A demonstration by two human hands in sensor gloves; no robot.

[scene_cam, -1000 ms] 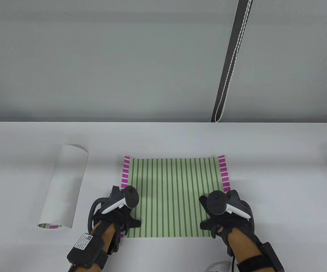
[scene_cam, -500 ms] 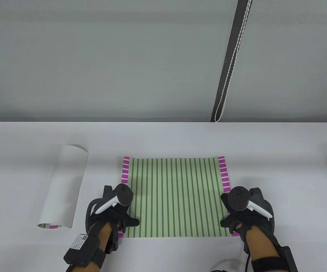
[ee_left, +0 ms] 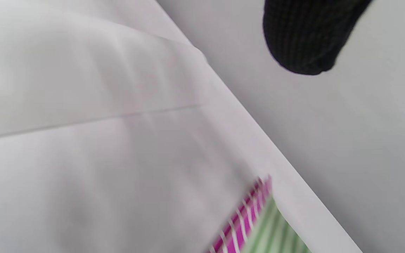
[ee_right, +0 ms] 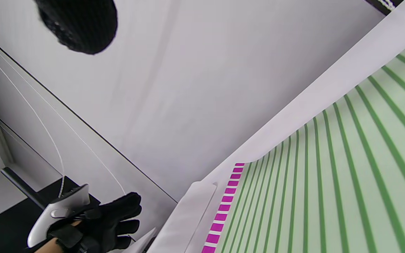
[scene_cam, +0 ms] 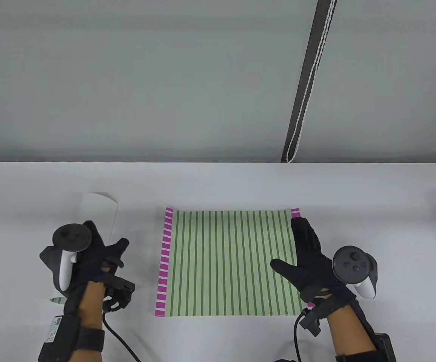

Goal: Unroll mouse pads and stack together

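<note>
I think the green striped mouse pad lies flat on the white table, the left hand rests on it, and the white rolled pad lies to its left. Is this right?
Not quite. It is the right hand, not the left, that rests on the flat green striped mouse pad, along its right edge. The left hand is over the white rolled mouse pad to its left. The table view shows this; the rest is correct.

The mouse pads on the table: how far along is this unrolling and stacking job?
About halfway. Done: one striped pad lies unrolled on the table, with the right hand resting flat on its right edge. In hand: the left hand is over the rolled pad, though a grip isn't clear. Left: unrolling that one and stacking the two.
</note>
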